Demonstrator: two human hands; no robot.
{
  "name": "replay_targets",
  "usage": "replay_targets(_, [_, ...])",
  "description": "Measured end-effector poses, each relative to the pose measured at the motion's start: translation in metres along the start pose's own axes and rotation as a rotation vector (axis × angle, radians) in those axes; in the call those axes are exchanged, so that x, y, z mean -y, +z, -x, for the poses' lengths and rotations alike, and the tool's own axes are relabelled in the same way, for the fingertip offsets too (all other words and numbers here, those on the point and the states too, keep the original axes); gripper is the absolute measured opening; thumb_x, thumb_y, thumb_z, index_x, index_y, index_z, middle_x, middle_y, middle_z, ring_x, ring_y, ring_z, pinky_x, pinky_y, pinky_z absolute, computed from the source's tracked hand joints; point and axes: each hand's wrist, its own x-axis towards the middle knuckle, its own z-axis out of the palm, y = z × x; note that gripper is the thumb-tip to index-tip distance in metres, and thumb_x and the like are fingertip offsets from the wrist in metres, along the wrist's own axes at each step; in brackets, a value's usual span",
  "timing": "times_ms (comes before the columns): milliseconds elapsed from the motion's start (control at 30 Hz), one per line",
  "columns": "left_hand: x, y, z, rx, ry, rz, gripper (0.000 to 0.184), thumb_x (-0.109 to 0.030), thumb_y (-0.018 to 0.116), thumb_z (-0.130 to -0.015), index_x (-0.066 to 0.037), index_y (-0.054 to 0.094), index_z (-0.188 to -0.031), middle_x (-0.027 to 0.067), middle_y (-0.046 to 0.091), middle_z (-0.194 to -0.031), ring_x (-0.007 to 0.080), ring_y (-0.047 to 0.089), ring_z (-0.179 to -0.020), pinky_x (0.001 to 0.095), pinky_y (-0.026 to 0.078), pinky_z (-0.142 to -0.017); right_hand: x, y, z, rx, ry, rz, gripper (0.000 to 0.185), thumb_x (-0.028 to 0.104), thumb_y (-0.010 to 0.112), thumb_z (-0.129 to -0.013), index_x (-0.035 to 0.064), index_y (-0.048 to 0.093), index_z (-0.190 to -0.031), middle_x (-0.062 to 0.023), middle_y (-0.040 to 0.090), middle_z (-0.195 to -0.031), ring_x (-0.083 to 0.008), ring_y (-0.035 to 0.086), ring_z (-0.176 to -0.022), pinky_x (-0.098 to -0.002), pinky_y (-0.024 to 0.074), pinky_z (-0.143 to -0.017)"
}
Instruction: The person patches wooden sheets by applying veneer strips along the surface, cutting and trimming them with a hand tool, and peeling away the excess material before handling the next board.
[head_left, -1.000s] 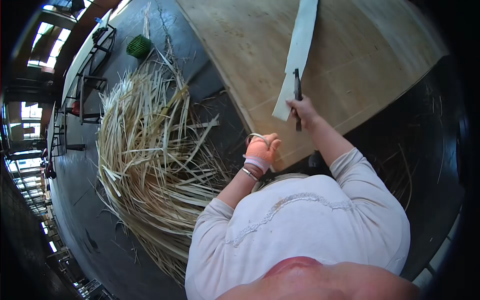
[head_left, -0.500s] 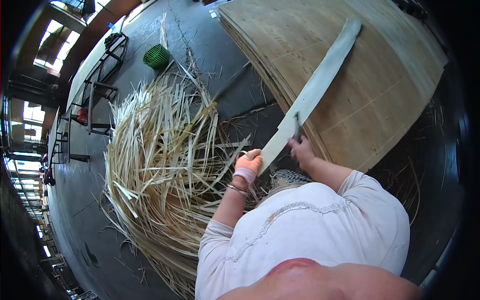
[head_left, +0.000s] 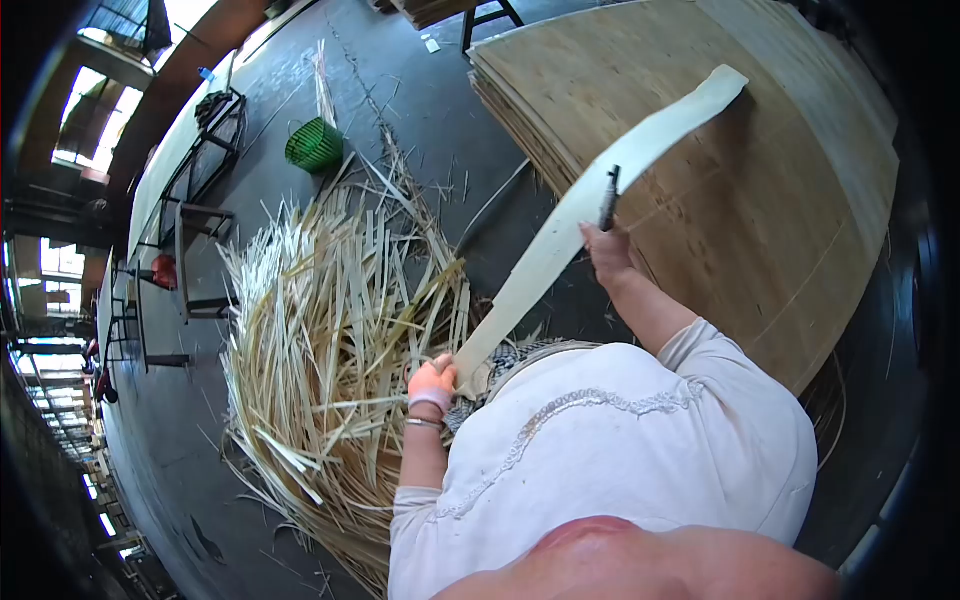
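Observation:
My left hand point(head_left: 432, 382), in an orange glove with a pale cuff, is closed on the near end of a long pale wood veneer strip point(head_left: 560, 240). The strip runs away from me, bowing upward, and its far end lies over the plywood stack point(head_left: 780, 250). My right hand point(head_left: 609, 250) is bare and wrapped round a slim dark hand tool point(head_left: 609, 200) with a small crosswise tip. That tool stands over the strip's right edge; whether it touches the strip I cannot tell.
A large heap of thin wood offcut strips point(head_left: 330, 300) lies on the floor to the left. Beyond it stands a green basket point(head_left: 314, 146). Dark metal frames point(head_left: 190, 260) line the left side, with a red object point(head_left: 164, 269) among them.
My left hand has drawn the strip's near end left and toward me. My right hand has moved forward along the strip with the tool. The strip now bows more.

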Motion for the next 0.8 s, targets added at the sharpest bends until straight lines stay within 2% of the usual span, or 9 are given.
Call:
replay_targets(33, [-0.001, -0.011, -0.013, -0.007, -0.061, -0.118, 0.04, -0.031, 0.06, -0.086, -0.015, 0.064, -0.122, 0.0175, 0.067, -0.114, 0.0326, 0.063, -0.108, 0.0385, 0.048, -0.093, 0.006, 0.027, -0.018, 0.001, -0.09, 0.044, 0.013, 0.012, 0.07, -0.079, 0.0057, 0.059, -0.077, 0.0016, 0.056, -0.065, -0.0107, 0.051, -0.056, -0.029, 0.0413, -0.052])
replay_targets(100, [0.049, -0.012, -0.053, -0.1, -0.091, 0.034, 0.042, -0.033, 0.063, -0.086, -0.013, 0.064, -0.123, 0.0162, 0.067, -0.115, 0.0302, 0.063, -0.109, 0.0379, 0.048, -0.094, 0.018, 0.082, -0.058, -0.002, -0.368, 0.063, 0.015, 0.014, 0.07, -0.08, 0.0045, 0.059, -0.077, 0.0005, 0.057, -0.064, -0.0105, 0.051, -0.058, -0.0303, 0.0427, -0.055])
replay_targets(233, [0.065, -0.085, -0.16, -0.212, -0.122, 0.242, 0.038, -0.028, 0.061, -0.089, -0.011, 0.064, -0.123, 0.0162, 0.065, -0.12, 0.0294, 0.061, -0.114, 0.0358, 0.046, -0.098, 0.062, 0.179, -0.118, 0.082, -0.358, 0.113, 0.015, 0.014, 0.07, -0.082, 0.0033, 0.061, -0.08, -0.0027, 0.057, -0.063, -0.0128, 0.051, -0.058, -0.034, 0.0429, -0.057])
replay_targets(267, [0.049, -0.118, -0.192, -0.21, -0.179, 0.145, 0.039, -0.025, 0.061, -0.09, -0.006, 0.063, -0.124, 0.0145, 0.065, -0.122, 0.0263, 0.062, -0.114, 0.0342, 0.045, -0.099, 0.074, 0.207, -0.129, 0.032, -0.502, 0.095, 0.014, 0.013, 0.07, -0.083, 0.0029, 0.06, -0.081, -0.0048, 0.054, -0.061, -0.0142, 0.048, -0.058, -0.0341, 0.0422, -0.056])
replay_targets(367, [0.017, -0.185, -0.302, -0.251, 0.016, 0.484, 0.04, -0.023, 0.062, -0.09, -0.002, 0.061, -0.125, 0.0135, 0.066, -0.122, 0.0245, 0.062, -0.114, 0.0337, 0.045, -0.099, 0.09, 0.274, -0.169, 0.038, -0.598, 0.094, 0.014, 0.013, 0.069, -0.084, 0.0031, 0.06, -0.084, -0.0073, 0.052, -0.062, -0.0166, 0.046, -0.057, -0.0342, 0.0416, -0.055])
replay_targets(433, [-0.011, -0.225, -0.389, -0.198, 0.229, 0.37, 0.041, -0.026, 0.062, -0.094, -0.003, 0.06, -0.128, 0.0099, 0.067, -0.118, 0.0185, 0.061, -0.109, 0.0308, 0.046, -0.096, 0.106, 0.311, -0.187, 0.089, -0.568, 0.18, 0.014, 0.014, 0.07, -0.084, 0.0037, 0.06, -0.087, -0.0088, 0.053, -0.064, -0.0181, 0.047, -0.058, -0.0343, 0.0427, -0.057])
replay_targets(633, [-0.222, -0.347, -0.568, 0.338, 0.485, 1.124, 0.036, -0.013, 0.065, -0.092, -0.001, 0.059, -0.126, 0.0038, 0.065, -0.112, 0.0089, 0.059, -0.091, 0.0243, 0.048, -0.078, 0.15, 0.403, -0.274, 0.296, -0.483, 0.159, 0.019, 0.017, 0.071, -0.084, 0.0043, 0.06, -0.092, -0.0115, 0.054, -0.07, -0.0198, 0.047, -0.062, -0.0344, 0.045, -0.06])
replay_targets(733, [-0.285, -0.395, -0.66, 0.533, 0.446, 0.89, 0.031, -0.01, 0.068, -0.089, -0.002, 0.063, -0.119, 0.0033, 0.067, -0.104, 0.0113, 0.061, -0.094, 0.0262, 0.049, -0.082, 0.16, 0.446, -0.349, 0.366, -0.492, 0.147, 0.02, 0.018, 0.072, -0.084, 0.0039, 0.06, -0.092, -0.0113, 0.055, -0.071, -0.0194, 0.046, -0.063, -0.0341, 0.0453, -0.061])
replay_targets(800, [-0.304, -0.411, -0.719, 0.487, 0.439, 0.906, 0.025, -0.009, 0.068, -0.089, -0.003, 0.066, -0.113, 0.0006, 0.067, -0.1, 0.0092, 0.06, -0.089, 0.0251, 0.049, -0.077, 0.175, 0.468, -0.412, 0.382, -0.55, 0.2, 0.02, 0.018, 0.072, -0.084, 0.0032, 0.06, -0.09, -0.0107, 0.056, -0.073, -0.0184, 0.046, -0.064, -0.0335, 0.0457, -0.062])
